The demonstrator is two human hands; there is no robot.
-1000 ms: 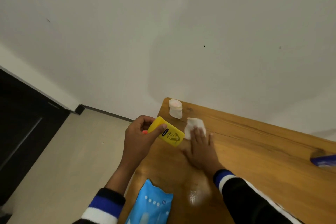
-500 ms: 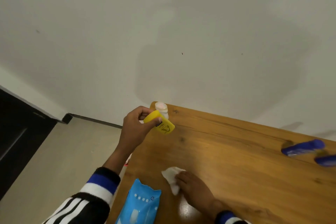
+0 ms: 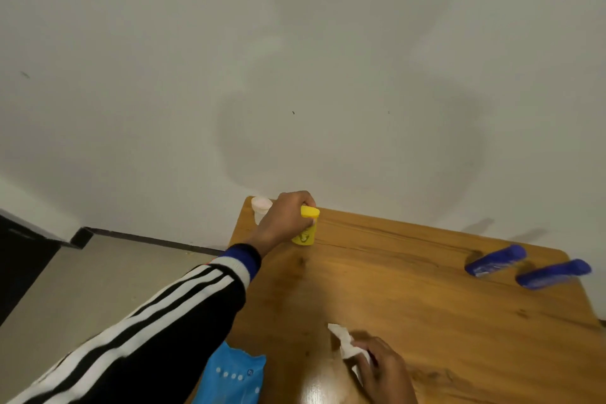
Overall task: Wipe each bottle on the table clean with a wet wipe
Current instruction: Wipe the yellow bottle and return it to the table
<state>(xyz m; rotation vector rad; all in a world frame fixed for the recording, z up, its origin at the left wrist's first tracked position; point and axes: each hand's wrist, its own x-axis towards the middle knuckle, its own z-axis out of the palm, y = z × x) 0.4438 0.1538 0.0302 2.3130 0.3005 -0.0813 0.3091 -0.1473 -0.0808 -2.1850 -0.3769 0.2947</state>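
Observation:
My left hand (image 3: 286, 218) is stretched to the table's far left corner and grips a small yellow bottle (image 3: 307, 228), which stands upright on the wooden table (image 3: 410, 298). A small white bottle (image 3: 260, 208) with a pale pink cap stands just left of it, partly hidden by my hand. My right hand (image 3: 385, 371) rests near the front edge and holds a crumpled white wet wipe (image 3: 344, 339). Two blue bottles (image 3: 495, 260) (image 3: 554, 273) lie on their sides at the far right.
A blue wet wipe pack (image 3: 231, 377) lies at the table's front left edge. A white wall rises right behind the table. Left of the table are a beige floor and a dark doorway.
My left hand has carried the yellow bottle from the air to the table's far left corner, beside the white bottle. My right hand has drawn the wipe back toward the front edge.

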